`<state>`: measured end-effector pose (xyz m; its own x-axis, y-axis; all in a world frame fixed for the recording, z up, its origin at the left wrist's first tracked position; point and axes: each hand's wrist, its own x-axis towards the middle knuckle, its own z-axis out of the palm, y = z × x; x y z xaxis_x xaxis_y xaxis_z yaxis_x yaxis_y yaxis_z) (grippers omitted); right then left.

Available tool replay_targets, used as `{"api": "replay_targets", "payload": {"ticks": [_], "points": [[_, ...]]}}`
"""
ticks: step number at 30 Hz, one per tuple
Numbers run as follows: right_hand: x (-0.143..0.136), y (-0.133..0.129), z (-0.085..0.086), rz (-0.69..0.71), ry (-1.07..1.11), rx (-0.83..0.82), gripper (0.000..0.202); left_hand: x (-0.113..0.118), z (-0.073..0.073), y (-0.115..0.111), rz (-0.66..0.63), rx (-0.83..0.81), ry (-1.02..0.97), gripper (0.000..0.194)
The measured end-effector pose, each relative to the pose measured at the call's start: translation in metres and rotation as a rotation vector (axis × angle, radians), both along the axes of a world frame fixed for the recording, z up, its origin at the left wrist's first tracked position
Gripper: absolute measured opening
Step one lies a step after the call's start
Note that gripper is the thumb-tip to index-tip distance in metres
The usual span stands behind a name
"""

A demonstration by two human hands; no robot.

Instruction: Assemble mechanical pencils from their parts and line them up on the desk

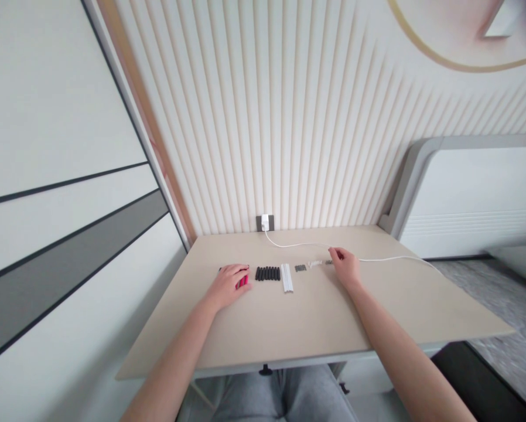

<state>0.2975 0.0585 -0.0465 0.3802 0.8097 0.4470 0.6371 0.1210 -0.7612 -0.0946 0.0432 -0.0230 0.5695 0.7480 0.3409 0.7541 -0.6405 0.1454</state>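
Observation:
On the beige table, my left hand [231, 286] lies over a group of red pieces [242, 282], its fingers spread and partly covering them. A row of black cylinders [267, 274] is just right of that hand. Beside the row lie white sticks [286, 278], then a small grey cluster [300, 268] and small clear or white pieces [314, 264]. My right hand [344, 265] is at the right end of this line, fingers curled together by some small dark pieces [328, 262]. Whatever its fingertips hold, if anything, is too small to make out.
A white cable [298, 244] runs from a plug [265, 222] on the ribbed wall across the back of the table [263, 334], passing behind my right hand. A bed with a grey-edged headboard [469, 193] stands at the right, a white panelled surface [69, 234] at the left.

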Motion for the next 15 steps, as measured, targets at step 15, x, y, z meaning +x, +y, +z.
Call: {"api": "replay_targets", "payload": {"ticks": [15], "points": [[0.003, -0.005, -0.009, 0.011, -0.009, -0.01, 0.055, -0.019, 0.002, 0.01, 0.175, 0.181, -0.402, 0.023]]}}
